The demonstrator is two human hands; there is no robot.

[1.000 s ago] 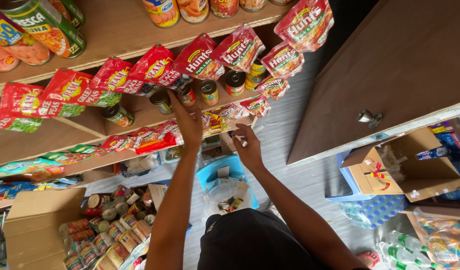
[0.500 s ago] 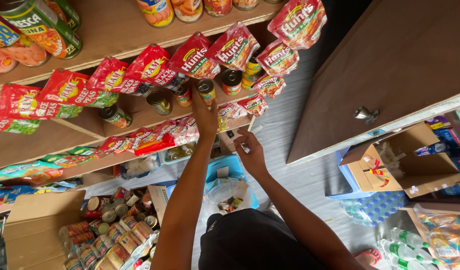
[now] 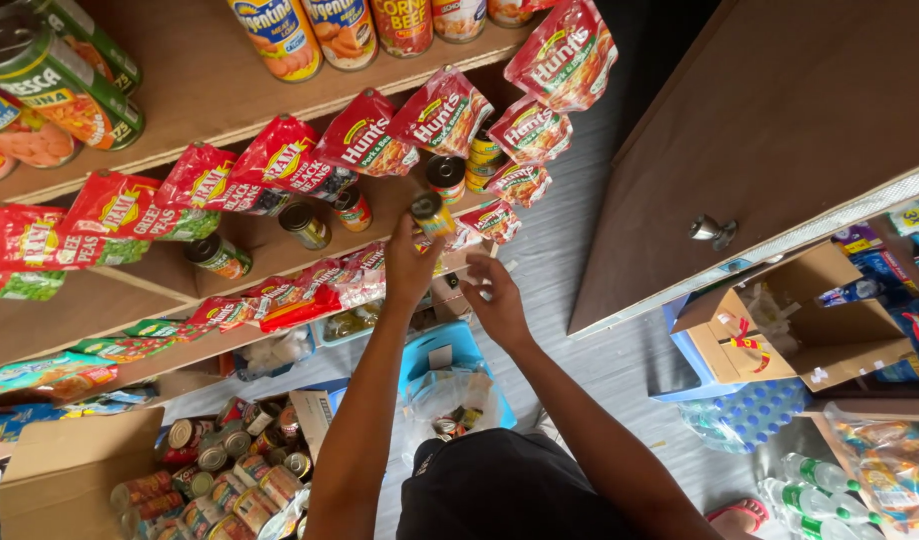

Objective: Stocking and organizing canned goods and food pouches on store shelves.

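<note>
Our left hand (image 3: 412,268) grips a small can (image 3: 432,213) at the shelf's (image 3: 280,245) front edge; right hand (image 3: 497,300) half-open, empty, just beside.

You get bright, even daylight with soft shadows under the shelves (image 3: 230,90), wide-angle bending at the edges, mild glare on the pouches (image 3: 365,135), and slightly soft hands.

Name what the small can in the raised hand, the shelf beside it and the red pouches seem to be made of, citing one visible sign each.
Small can, held in the left hand: probably metal; its rim shines above a printed label.
Shelf: looks like matt brown wood or board, with flat faces and square edges.
Red pouches: seemingly glossy plastic film, creased and catching light.
</note>
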